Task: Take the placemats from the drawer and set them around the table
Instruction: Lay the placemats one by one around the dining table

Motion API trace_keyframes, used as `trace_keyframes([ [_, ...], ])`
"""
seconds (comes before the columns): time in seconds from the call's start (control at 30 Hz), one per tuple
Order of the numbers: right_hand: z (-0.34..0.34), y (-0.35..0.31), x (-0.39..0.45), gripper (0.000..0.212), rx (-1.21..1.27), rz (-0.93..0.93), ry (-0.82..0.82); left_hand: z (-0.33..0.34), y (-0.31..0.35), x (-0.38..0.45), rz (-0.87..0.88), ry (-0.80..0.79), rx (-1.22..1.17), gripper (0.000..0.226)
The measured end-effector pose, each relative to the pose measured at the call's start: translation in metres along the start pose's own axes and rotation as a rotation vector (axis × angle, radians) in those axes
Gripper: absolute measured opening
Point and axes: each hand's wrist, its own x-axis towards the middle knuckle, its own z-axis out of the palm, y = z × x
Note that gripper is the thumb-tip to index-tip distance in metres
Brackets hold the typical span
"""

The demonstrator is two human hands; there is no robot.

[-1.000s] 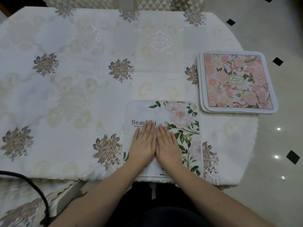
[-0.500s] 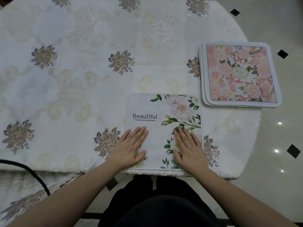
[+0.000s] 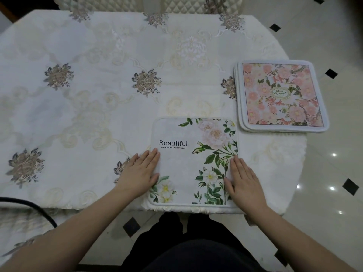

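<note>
My left hand [image 3: 140,173] and right hand [image 3: 243,181], fingers flat, press the white mat's [image 3: 193,161] side edges; pink stack [image 3: 280,96] beyond.

A single placemat [image 3: 194,161] lies on the table [image 3: 78,114] at its near edge, the left hand [image 3: 140,173] on its left side, the right hand [image 3: 244,182] on its right, a stack of placemats [image 3: 280,96] far right.

placemat [image 3: 193,161] printed "BeauTiful", "THE MOOD WILL BE VERY GOOD"
</note>
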Motion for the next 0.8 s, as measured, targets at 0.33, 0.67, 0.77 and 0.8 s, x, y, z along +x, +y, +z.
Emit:
trace_keyframes([
  [0.33, -0.055, 0.001, -0.014, 0.077, 0.149, 0.108, 0.027, -0.074, 0.078, 0.035, 0.106, 0.108, -0.112, 0.061],
  [0.67, -0.116, 0.036, -0.065, 0.078, 0.194, 0.340, 0.263, -0.151, 0.141, 0.050, 0.348, 0.248, -0.089, 0.063],
  [0.77, -0.131, 0.037, -0.080, 0.073, 0.221, 0.392, 0.295, -0.174, 0.152, 0.057, 0.433, 0.263, -0.061, 0.071],
  [0.8, -0.136, 0.037, -0.086, 0.071, 0.231, 0.410, 0.311, -0.182, 0.156, 0.060, 0.482, 0.260, -0.048, 0.076],
])
